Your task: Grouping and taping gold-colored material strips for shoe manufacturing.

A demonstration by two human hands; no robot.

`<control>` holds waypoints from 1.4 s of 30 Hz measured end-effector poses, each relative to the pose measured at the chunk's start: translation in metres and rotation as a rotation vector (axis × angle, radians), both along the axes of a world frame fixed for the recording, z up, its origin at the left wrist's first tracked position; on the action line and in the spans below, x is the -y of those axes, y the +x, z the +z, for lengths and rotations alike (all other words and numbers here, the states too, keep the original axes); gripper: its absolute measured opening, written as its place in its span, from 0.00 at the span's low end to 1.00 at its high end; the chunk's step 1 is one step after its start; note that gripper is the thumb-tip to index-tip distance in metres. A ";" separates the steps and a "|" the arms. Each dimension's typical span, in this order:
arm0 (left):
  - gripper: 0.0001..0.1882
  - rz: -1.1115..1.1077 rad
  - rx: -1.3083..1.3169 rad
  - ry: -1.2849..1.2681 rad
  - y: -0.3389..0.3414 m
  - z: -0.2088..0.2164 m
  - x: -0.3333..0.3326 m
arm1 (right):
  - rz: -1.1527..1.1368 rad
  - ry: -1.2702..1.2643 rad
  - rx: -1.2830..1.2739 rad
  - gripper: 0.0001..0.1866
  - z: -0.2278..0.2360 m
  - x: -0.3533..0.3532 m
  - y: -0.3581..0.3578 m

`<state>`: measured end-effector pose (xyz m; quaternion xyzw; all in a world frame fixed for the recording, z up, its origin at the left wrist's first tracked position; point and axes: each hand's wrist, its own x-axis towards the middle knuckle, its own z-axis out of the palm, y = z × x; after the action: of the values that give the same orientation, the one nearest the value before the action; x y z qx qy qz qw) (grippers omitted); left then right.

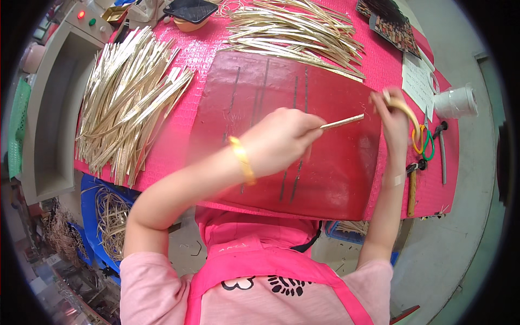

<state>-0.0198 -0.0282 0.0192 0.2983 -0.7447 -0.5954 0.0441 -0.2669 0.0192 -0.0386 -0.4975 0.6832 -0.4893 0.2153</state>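
Observation:
My left hand, with a yellow band at its wrist, is over a dark red mat marked with dark lines. Its fingers pinch one end of a narrow gold strip, whose other end points right, toward my other hand. At the mat's right edge my right hand is raised and a little blurred. A curved pale yellow, band-like piece is in its fingers; its exact kind is unclear. Scissors with yellow and green handles lie just right of that hand.
Gold strips lie in a left pile and a far pile. On the right are a white spool, a written sheet and a wooden-handled hammer. A blue tub of strips stands below left, beside a grey machine.

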 end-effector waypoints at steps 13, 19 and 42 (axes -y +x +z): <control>0.11 0.397 -0.271 -0.259 0.026 -0.009 0.017 | 0.314 0.035 -0.485 0.11 0.045 0.033 -0.006; 0.12 -0.003 -0.379 0.199 0.005 0.016 -0.003 | 0.540 0.027 0.309 0.13 0.095 -0.025 0.070; 0.15 0.231 -0.315 0.629 0.036 -0.013 -0.053 | 0.371 -0.024 0.597 0.12 0.059 -0.028 0.106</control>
<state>0.0167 0.0252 0.0065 0.2841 -0.4707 -0.8249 0.1313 -0.1608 0.0467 0.0207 -0.4507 0.4821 -0.5738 0.4850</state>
